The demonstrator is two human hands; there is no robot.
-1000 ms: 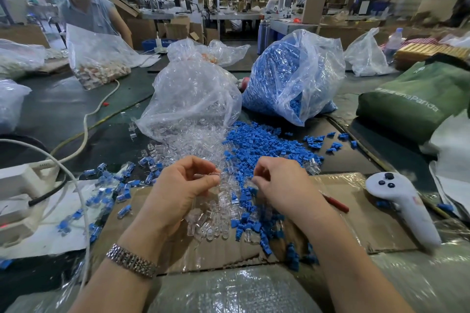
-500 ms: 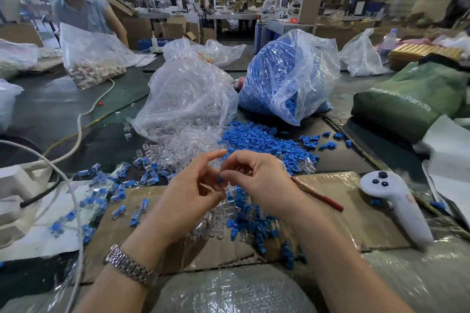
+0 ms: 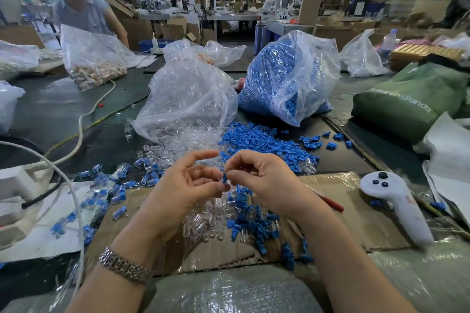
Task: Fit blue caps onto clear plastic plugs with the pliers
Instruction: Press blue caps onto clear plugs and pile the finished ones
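while pinching, both hands [image 3: 223,185] raised

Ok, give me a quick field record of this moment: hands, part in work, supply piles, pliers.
left hand: pinches the part from the left
right hand: pinches the blue cap from the right
clear plug: at the fingertips, mostly hidden
loose clear plugs: on the cardboard under the hands
loose blue caps: heap beyond the hands
bag of blue caps: behind, right
pliers: only a red handle shows from under the right wrist
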